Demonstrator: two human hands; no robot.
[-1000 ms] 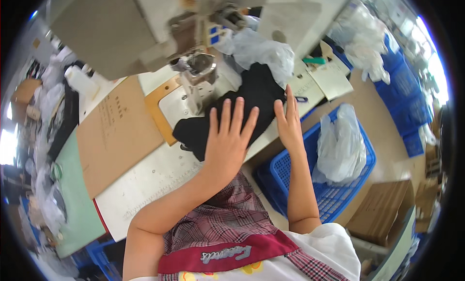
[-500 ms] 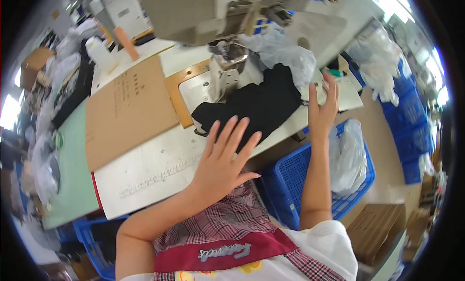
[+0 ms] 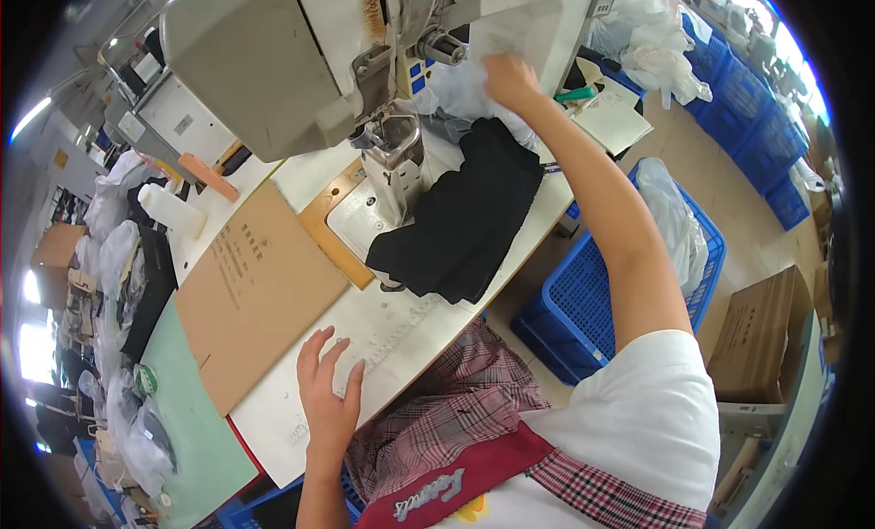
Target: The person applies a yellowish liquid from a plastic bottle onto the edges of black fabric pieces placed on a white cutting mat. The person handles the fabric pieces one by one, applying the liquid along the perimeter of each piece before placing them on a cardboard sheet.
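Observation:
My left hand (image 3: 326,388) is open and empty, fingers spread, over the near edge of the white sewing table (image 3: 365,333) beside its printed ruler marks. My right arm stretches to the back of the table. There my right hand (image 3: 512,81) is curled closed at a clear plastic bag (image 3: 453,93); its fingertips are hidden, and I cannot make out what they grip. Between my hands a folded black fabric piece (image 3: 465,219) lies on the table, its left part against the base of the sewing machine (image 3: 394,169). Neither hand touches the fabric.
A flat cardboard sheet (image 3: 264,292) covers the table's left part, with a white bottle (image 3: 171,210) behind it. The machine's grey head (image 3: 251,64) overhangs the far side. On the floor at right stand a blue basket (image 3: 570,319) holding plastic and a cardboard box (image 3: 752,338).
My right hand has gone from raised and open to curled at the plastic bag farther back. My left hand has moved left and nearer, away from the black fabric. The view has shifted.

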